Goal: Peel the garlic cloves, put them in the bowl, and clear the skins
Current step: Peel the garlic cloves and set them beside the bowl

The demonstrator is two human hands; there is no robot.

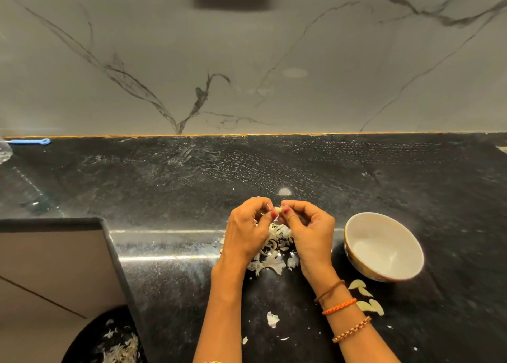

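Both our hands held one garlic clove (278,210) above the counter (192,294): the left hand (248,235) and right hand (308,232) pinched it between thumb and fingertips. We judged it light, firm, a little slippery, best taken by its ends. The bowl (356,249) looked empty; loose skins (274,253) lay under our hands

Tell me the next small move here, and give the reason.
Probably keep stripping the skin: both the left hand and right hand pinch a garlic clove with skin seemingly still on it, over the skin pile. The bowl looks empty.
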